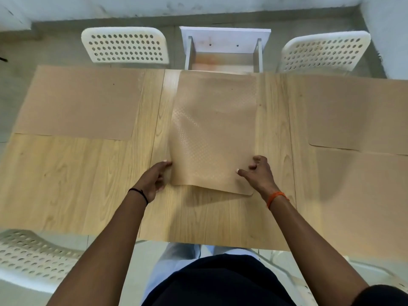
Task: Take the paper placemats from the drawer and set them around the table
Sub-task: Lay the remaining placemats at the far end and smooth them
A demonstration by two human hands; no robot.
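Centre placemat [212, 129] lies lengthwise mid-bench, near end lifted and buckled. Left hand [154, 180] grips its near-left edge; right hand [258, 171] pinches the near-right edge, fingers curled. Two more placemats flat: far left [77, 102], far right [353, 113]. Wooden bench [66, 184]. Open drawer [223, 60] beyond the far edge, between white chairs [125, 45].

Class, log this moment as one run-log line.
step: laying middle placemat | left hand: grips edge | right hand: pinches it | drawer: open
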